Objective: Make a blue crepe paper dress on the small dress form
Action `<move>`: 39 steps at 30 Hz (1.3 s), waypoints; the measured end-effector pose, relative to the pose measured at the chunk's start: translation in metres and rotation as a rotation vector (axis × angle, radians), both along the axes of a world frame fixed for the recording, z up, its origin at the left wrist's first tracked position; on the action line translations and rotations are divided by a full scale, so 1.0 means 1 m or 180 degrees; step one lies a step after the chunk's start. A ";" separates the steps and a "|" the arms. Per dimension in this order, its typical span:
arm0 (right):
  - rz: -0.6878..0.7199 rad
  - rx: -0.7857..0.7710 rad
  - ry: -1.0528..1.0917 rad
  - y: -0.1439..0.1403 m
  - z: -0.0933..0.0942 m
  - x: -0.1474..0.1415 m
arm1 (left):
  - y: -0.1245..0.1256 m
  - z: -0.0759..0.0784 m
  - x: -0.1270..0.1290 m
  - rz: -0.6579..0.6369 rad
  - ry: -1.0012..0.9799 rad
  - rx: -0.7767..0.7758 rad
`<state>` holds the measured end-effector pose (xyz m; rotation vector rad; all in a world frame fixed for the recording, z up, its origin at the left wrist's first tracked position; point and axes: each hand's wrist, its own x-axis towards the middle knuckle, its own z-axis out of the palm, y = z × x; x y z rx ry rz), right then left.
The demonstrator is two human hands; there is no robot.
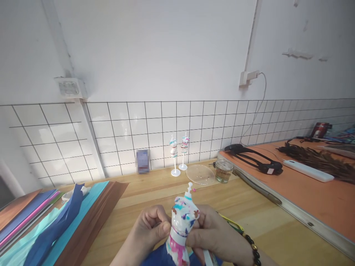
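Note:
A small white mannequin bust (181, 225) splashed with pink, teal and brown paint stands upright between my two hands near the bottom centre. My left hand (146, 232) curls against its left side, thumb at the waist. On the other side, my right hand (219, 236) wraps the bust and wears a dark bead bracelet (251, 245). A white stick (208, 258) pokes out below my right hand. Blue material (155, 258) lies under both hands.
Two more painted busts on white stands (179, 153) stand by the tiled wall, beside a clear plastic disc (200, 174) and a glass jar (224, 170). Coloured paper sheets (41, 225) lie left. An orange board (318, 195) at the right holds black straps, a white bar and dark hair.

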<state>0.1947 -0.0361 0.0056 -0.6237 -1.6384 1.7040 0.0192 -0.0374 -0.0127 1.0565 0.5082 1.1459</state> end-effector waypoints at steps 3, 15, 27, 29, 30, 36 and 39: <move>-0.0036 -0.0037 0.0069 0.000 -0.005 0.001 | 0.005 0.000 -0.005 0.0096 0.0383 0.0227; -0.0965 0.0226 -0.0446 0.004 -0.004 0.005 | -0.003 0.029 -0.021 0.1291 0.2306 0.1660; -0.1487 0.0246 -0.0640 0.001 0.000 0.004 | -0.026 0.030 -0.007 0.0354 0.2377 0.2975; -0.1488 0.0300 -0.0616 -0.001 0.002 0.004 | -0.027 0.037 -0.011 0.0549 0.2368 0.2773; -0.1455 0.0317 -0.0593 -0.003 0.003 0.004 | -0.027 0.039 -0.012 0.0954 0.2536 0.2447; -0.1456 0.0325 -0.0523 -0.007 0.006 -0.005 | -0.022 0.022 0.007 0.2078 0.2815 0.2409; -0.1504 0.0328 -0.0454 -0.009 0.007 -0.010 | -0.017 0.009 0.014 0.2322 0.2973 0.2383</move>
